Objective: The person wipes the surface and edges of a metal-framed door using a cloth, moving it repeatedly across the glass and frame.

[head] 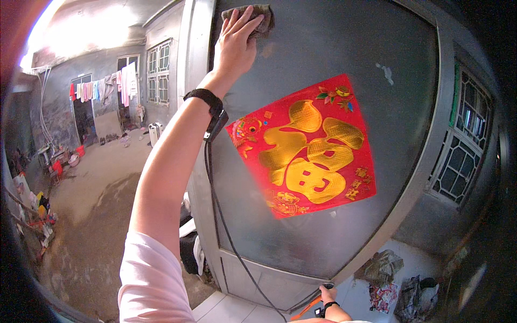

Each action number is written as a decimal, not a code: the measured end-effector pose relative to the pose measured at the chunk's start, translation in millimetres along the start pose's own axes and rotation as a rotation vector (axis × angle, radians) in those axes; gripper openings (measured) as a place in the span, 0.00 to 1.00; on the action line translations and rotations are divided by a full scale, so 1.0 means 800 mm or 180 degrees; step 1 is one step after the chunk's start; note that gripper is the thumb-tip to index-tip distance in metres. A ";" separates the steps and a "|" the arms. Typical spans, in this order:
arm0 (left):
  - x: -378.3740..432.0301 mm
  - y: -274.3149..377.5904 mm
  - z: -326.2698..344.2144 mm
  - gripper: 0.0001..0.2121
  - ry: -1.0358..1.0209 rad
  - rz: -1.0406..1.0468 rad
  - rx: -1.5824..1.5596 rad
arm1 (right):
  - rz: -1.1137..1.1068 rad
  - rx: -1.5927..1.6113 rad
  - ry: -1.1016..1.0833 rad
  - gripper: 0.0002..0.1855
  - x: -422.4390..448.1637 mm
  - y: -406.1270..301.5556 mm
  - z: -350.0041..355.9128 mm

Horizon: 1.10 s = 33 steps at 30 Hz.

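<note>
At the top of the door's dark panel (396,133), my left hand (236,46) presses a folded grey-brown cloth (264,22) against the surface, fingers spread over it. A black strap with a small device (216,125) is on that wrist, and a dark cable (228,232) hangs from it. Below and to the right of the cloth is a red diamond-shaped paper (258,161) with a large gold character. Low down, my right hand (328,295) is curled at a dark round object (329,285) by the door's lower corner; its grip is too small to make out. An orange strip (305,309) lies beside it.
A grey metal frame (404,206) borders the panel. Crumpled bags (416,298) lie on the white tiled floor at right, under a barred window (462,137). The concrete yard (101,194) at left has a laundry line (109,87) and a white suitcase (155,132).
</note>
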State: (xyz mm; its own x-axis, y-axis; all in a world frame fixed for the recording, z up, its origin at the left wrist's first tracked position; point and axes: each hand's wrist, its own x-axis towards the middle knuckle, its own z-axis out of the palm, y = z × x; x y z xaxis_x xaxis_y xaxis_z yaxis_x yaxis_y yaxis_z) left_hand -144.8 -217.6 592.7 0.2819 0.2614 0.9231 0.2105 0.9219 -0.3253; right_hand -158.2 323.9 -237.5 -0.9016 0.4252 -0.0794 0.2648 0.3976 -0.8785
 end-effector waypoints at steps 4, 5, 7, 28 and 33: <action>0.006 0.026 0.003 0.25 -0.0017 -0.0163 0.0107 | -0.0139 -0.0021 0.0018 0.14 -0.008 -0.010 0.001; 0.011 0.032 0.004 0.24 -0.0024 -0.0152 0.0127 | -0.0121 -0.0015 0.0034 0.14 -0.004 -0.006 0.002; 0.014 0.055 0.013 0.24 -0.0121 0.0030 0.0069 | 0.0077 -0.0391 0.0175 0.14 0.001 -0.003 0.001; 0.012 0.178 0.057 0.23 -0.0225 0.0495 -0.0489 | -0.0185 0.0037 -0.0253 0.18 -0.006 -0.025 -0.026; -0.023 0.105 0.015 0.25 -0.0248 0.0306 -0.0139 | -0.0076 0.0088 -0.0271 0.17 -0.041 -0.068 -0.016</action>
State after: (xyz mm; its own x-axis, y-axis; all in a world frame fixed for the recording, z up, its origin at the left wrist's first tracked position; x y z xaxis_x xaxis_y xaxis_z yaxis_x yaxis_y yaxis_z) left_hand -143.6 -141.7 551.2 0.2295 0.3710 0.8998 0.2269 0.8786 -0.4202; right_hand -138.3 298.7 -180.7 -0.9337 0.3448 -0.0969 0.2345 0.3839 -0.8931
